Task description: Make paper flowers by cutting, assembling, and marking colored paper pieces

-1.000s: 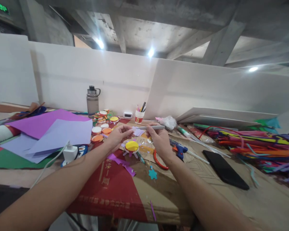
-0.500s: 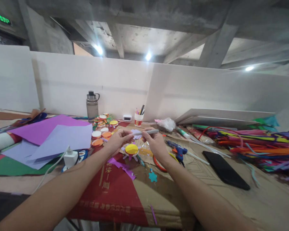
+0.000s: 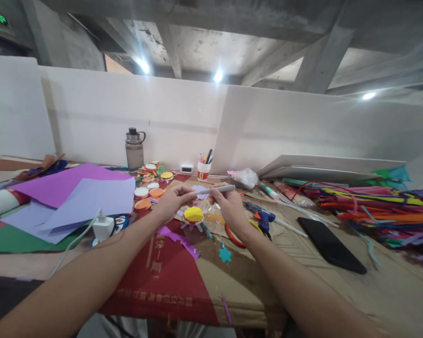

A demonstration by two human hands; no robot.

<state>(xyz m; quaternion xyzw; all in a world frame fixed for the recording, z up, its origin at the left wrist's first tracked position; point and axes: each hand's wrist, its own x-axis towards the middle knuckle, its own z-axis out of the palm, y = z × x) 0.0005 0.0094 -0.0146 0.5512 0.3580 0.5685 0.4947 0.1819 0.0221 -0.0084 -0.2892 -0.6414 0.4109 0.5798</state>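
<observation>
Both hands hold a slim grey-white marker pen level above the work surface. My left hand pinches its left end, and my right hand is closed around the middle, so the barrel's end sticks out to the right. Below and between them stands a small round piece with a yellow top and pale strips beneath it. A teal paper star lies nearer to me. Purple paper scraps are under my left forearm. By my right wrist is an orange-red ring, partly hidden.
A blue glue gun and a black phone lie on the right, with bundled pipe cleaners beyond. Purple sheets and a white charger are on the left. A bottle and pen cup stand behind.
The view has tilted slightly downward. Both hands keep their hold on the marker pen, the left shifting slightly toward the right.
</observation>
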